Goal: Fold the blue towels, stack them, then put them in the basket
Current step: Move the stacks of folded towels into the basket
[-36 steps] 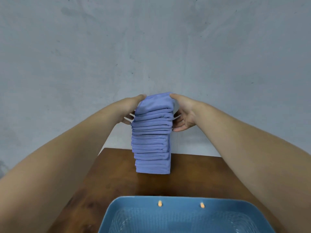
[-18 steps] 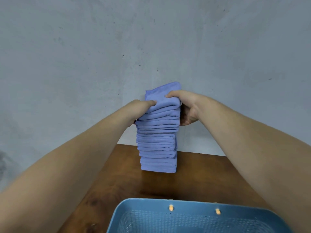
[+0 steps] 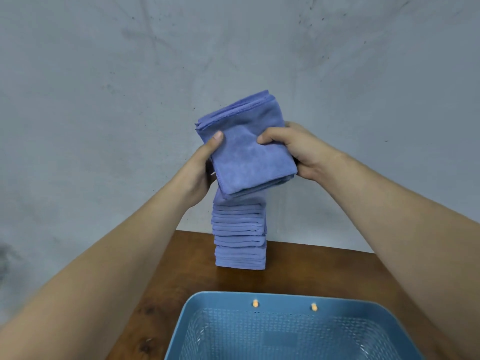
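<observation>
You hold a bundle [image 3: 246, 152] of folded blue towels in the air at the far middle of the scene, above the stack [image 3: 240, 235] that stands on the table [image 3: 324, 271]. Your left hand [image 3: 204, 167] pinches the bundle's left edge, thumb flat on the top face. Your right hand [image 3: 296, 149] grips its right edge, thumb curled over the top. The other fingers of both hands are hidden under the cloth, so I cannot tell how they are spread. The bundle is tilted, with its near edge lower, and that tilt is the first risk. With only thumbs clamping the top, loose pressure would let the layers slide toward you, fan out and lose their folds. Its lower edge overlaps the top of the stack in this view, and I cannot tell whether the two touch. If they do, dragging the bundle toward you would likely pull the top towel along. The stack itself is tall and narrow, so a brush from a wrist could tip it. The basket [image 3: 233, 298] sits nearest you. Coming in low, you could catch the bundle's near edge on its far rim and peel the bottom towel open.
</observation>
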